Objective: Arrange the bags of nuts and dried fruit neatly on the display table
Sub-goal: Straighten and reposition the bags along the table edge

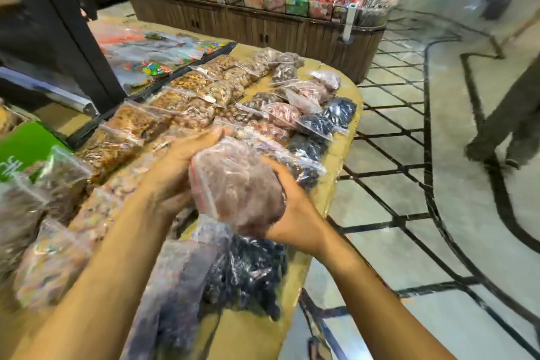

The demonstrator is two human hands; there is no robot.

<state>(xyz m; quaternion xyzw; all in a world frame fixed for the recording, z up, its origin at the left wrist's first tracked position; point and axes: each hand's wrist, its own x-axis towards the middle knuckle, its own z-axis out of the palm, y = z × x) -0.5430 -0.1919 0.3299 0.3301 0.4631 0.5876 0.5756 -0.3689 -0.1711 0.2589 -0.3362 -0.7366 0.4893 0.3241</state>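
white tags point(209, 98) on the bags and script on the green sign point(23, 149) too blurred to read, my left hand point(175, 166) curled round a zip bag of pinkish-brown nuts point(233, 184), my right hand point(295, 213) gripping its right side, bag held above the dark dried-fruit bags point(248, 272) on the display table point(339, 161)

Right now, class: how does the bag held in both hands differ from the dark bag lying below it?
The held bag has pinkish-brown contents; the dark bag has near-black ones. The held bag is gripped by the left hand and right hand; the dark bag lies on the table. Both are clear plastic.
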